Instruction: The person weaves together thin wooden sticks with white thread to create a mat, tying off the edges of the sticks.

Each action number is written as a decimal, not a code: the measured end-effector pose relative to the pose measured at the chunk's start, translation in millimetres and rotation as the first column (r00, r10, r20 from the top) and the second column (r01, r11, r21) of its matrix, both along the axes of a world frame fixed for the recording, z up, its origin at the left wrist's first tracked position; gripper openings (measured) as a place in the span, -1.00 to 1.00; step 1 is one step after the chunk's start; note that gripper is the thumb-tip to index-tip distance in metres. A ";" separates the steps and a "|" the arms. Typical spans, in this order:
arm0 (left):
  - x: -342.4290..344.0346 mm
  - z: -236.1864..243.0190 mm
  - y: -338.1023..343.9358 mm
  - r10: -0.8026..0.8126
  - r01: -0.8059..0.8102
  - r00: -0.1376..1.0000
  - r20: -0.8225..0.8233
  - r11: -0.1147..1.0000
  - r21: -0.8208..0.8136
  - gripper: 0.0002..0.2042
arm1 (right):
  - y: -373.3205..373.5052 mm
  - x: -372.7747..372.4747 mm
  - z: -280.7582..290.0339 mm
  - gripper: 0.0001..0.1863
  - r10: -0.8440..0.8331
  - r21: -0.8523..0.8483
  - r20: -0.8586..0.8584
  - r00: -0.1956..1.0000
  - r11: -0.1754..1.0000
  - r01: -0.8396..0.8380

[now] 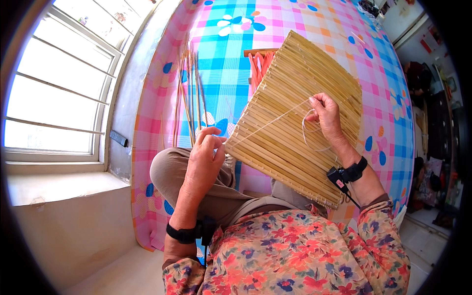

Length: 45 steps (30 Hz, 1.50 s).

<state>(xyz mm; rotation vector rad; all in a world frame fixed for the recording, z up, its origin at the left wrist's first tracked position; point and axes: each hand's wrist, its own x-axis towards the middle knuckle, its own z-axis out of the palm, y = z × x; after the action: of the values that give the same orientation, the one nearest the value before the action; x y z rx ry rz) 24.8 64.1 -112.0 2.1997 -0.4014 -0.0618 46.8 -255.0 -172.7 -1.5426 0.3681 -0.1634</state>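
A mat of thin yellow-brown slats (295, 123), bound with thread along its edges, lies tilted across my lap. A pale string (269, 121) runs taut over it from its left corner up to my right hand (326, 116). My right fingers pinch that string, and its slack hangs in a loop below them. At the mat's left corner my left hand (204, 158) is closed, with thumb and forefinger on the edge; the exact grip is partly hidden.
Several loose thin sticks (189, 98) lie on the checked, flowered bedcover (314, 14) at the left. Beyond the mat, a wooden frame with coral-pink strips (259, 66) is partly covered. A barred window (61, 88) and a dark remote (119, 138) on its ledge are farther left.
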 end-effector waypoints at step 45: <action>3.4 18.1 -5.3 0.002 0.012 0.998 -0.062 0.977 0.214 -0.91 | -1.7 -9.3 9.4 -0.88 0.067 -0.225 -0.033 0.997 0.972 -0.073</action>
<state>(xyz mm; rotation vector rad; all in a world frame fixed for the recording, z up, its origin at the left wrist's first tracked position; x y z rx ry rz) 28.2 58.8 -93.9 2.4025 -0.3800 -0.1836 37.5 -256.7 -163.3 -1.7821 0.3229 -0.1339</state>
